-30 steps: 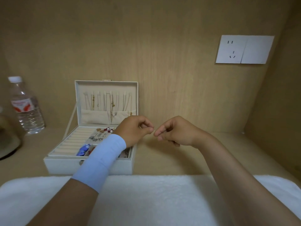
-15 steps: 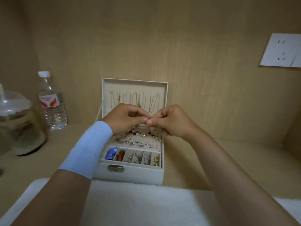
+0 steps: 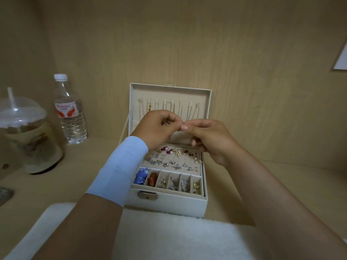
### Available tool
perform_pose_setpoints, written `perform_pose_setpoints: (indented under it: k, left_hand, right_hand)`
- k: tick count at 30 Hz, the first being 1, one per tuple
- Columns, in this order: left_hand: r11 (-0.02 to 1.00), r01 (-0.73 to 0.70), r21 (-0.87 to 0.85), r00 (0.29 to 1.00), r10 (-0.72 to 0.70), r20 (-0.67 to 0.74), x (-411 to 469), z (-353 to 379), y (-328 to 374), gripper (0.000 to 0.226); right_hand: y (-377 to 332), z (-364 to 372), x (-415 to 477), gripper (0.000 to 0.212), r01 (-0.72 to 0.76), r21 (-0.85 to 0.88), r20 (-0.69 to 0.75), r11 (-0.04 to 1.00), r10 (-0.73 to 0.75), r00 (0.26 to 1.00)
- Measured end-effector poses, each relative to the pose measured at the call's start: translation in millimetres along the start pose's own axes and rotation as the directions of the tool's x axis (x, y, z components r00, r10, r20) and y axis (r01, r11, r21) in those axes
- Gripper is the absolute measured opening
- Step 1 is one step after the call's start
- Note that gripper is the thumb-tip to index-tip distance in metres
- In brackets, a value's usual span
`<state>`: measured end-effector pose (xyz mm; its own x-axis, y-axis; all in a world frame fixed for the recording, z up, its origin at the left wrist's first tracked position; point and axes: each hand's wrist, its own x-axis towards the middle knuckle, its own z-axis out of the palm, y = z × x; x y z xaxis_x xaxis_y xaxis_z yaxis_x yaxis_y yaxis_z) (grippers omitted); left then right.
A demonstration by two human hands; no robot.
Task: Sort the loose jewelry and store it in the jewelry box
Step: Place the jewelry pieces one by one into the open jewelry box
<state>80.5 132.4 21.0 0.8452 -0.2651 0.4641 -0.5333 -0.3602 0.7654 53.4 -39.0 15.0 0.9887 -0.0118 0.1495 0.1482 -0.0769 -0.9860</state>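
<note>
So the piece (image 3: 185, 123) is a tiny gold thing pinched between both hands, held in the air right above the back of the box (image 3: 169, 205), in front of the raised lid (image 3: 170, 92). The left hand (image 3: 159, 128) has thumb and forefinger closed on it from one side. The right hand (image 3: 208, 139) pinches it from the other, its other fingers curled in. The fingertips are basically touching. It's honestly too small to tell which way it points, though a thin glint seems to run sideways from it into the left pinch.

The box sits with its clasp (image 3: 147, 195) facing the person and the lid standing upright at the far side, chains (image 3: 173, 107) hanging inside it. Below the hands is a pad of studs (image 3: 170, 159), and nearest the clasp there's a row of little compartments (image 3: 168, 182) running side to side.

There's a blue sleeve (image 3: 120, 169) on the left wrist. A white towel (image 3: 169, 237) lies just in front of the box, with a bottle (image 3: 69, 109) and a lidded cup (image 3: 24, 132) off to its left.
</note>
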Motion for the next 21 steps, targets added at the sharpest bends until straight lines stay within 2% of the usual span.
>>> perform_pose_setpoints:
  k: [2,8,14,17,19,21]
  left_hand:
    - [1.0,-0.007,-0.005,1.0,0.007,0.011,-1,0,0,0.008]
    - [0.999,0.038,-0.032,0.996,-0.035,0.086,-3,0,-1,0.004]
    - [0.996,0.092,0.001,0.986,-0.091,0.137,-4,2,-2,0.008]
    - [0.99,0.141,-0.027,0.987,-0.138,0.087,-3,-3,-8,0.009]
    - [0.984,0.172,-0.039,0.985,-0.17,0.04,-2,-6,-11,0.006]
    - [0.982,0.184,-0.032,0.983,-0.184,0.017,-2,-9,-13,0.002]
  right_hand:
    - [0,-3,1,0.016,0.002,0.037,-0.02,0.999,-0.002,1.0]
    - [-2,-7,-3,0.016,0.092,-0.042,0.009,0.995,-0.092,0.996]
    - [3,-12,1,0.013,0.233,-0.237,-0.018,0.943,-0.244,0.969]
    - [6,-19,3,0.007,0.253,-0.501,0.056,0.828,-0.261,0.964]
    - [6,-23,4,0.006,0.242,-0.684,0.146,0.688,-0.196,0.97]
    - [6,-21,2,0.008,0.234,-0.786,0.192,0.573,-0.134,0.972]
